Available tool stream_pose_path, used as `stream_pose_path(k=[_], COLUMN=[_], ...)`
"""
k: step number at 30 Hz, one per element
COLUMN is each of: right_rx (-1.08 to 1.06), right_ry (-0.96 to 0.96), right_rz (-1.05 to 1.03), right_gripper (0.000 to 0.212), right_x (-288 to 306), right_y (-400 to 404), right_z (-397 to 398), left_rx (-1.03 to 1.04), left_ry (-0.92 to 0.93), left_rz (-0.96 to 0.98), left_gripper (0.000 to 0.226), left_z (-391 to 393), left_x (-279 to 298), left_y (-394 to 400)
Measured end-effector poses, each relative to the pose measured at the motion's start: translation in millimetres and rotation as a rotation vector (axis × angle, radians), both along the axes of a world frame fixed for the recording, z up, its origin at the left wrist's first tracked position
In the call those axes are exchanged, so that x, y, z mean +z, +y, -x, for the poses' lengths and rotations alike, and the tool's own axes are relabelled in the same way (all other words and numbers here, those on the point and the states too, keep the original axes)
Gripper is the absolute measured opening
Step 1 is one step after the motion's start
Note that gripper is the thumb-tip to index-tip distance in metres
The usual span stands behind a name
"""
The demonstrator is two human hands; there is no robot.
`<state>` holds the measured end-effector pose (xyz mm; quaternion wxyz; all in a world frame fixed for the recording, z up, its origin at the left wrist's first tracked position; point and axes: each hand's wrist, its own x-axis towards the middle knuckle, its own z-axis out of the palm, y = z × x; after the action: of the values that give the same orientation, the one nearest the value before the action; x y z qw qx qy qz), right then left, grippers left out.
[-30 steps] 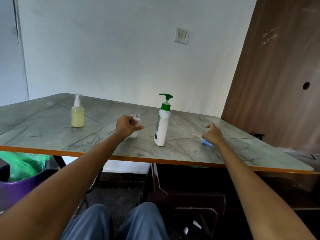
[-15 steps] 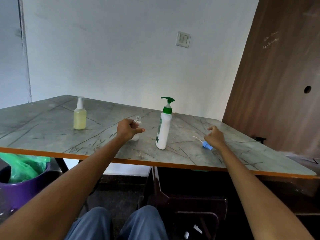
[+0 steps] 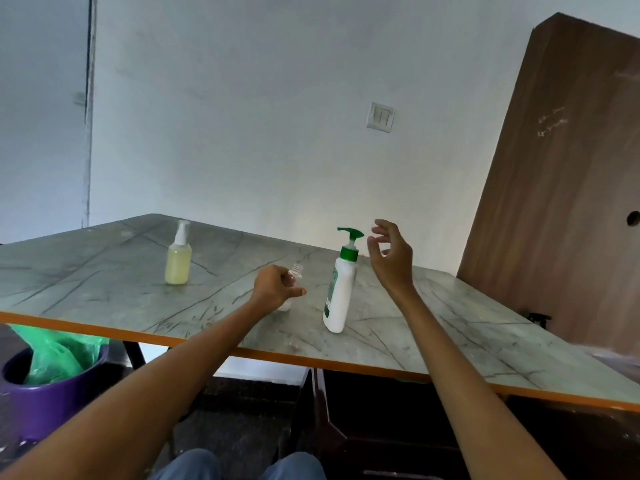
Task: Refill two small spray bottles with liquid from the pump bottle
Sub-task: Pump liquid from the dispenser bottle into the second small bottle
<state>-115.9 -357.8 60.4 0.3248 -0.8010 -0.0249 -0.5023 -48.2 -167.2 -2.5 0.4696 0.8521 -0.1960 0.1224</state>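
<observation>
Since half a second earlier, my right hand [image 3: 393,258] had left the right part of the desk [image 3: 104,271], where it had been beside a small blue spray head, and had risen to the level of the green pump, just to the right of the pump bottle [image 3: 341,289]. Its fingers were spread and loosely bent, holding nothing, and not yet touching the pump. The blue spray head was no longer visible to me; I think my forearm covered it, but I could not tell.

My left hand [image 3: 277,289] had stayed where it was, its fingers curled around the small clear bottle [image 3: 296,271], which stood open near the front edge of the desk, just left of the pump bottle. Only its threaded neck showed above my fingers. The second spray bottle [image 3: 179,259], capped and holding yellowish liquid, stood well apart, toward the left and back of the desk.

I judged several risks from here. The pump bottle was tall and slim, so a sideways push on the pump could tip it toward the front edge. The nozzle pointed left, but the clear bottle's narrow mouth was lower and not under it, so pressing now would spill liquid on the desk or my fingers. The wet bottle could then slip.
</observation>
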Motion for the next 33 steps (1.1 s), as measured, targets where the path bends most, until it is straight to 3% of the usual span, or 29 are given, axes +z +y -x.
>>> stream_pose_path(k=[2, 6, 15, 24, 33], right_rx=[0.024, 0.023, 0.041, 0.055, -0.077], right_ry=[-0.013, -0.036, -0.054, -0.093, -0.323], right_rz=[0.043, 0.135, 0.128, 0.055, -0.049], right_gripper=[0.033, 0.035, 0.038, 0.038, 0.038], right_x=[2.4, -1.3, -11.8, -17.0, -27.1], right_y=[15.1, 26.8, 29.9, 36.9, 52.9], right_z=[-2.9, -5.9, -5.4, -8.0, -29.8], left_rx=[-0.006, -0.01, -0.104, -0.122, -0.135], left_ry=[-0.013, -0.074, -0.272, -0.279, -0.277], left_rz=[-0.008, 0.092, 0.121, 0.048, -0.095], left_gripper=[0.026, 0.047, 0.046, 0.048, 0.046], left_z=[-1.6, 0.6, 10.1, 9.7, 9.0], left_x=[4.4, 21.3, 61.1, 72.0, 79.3], left_y=[-2.8, -11.3, -21.0, -27.4, -19.5])
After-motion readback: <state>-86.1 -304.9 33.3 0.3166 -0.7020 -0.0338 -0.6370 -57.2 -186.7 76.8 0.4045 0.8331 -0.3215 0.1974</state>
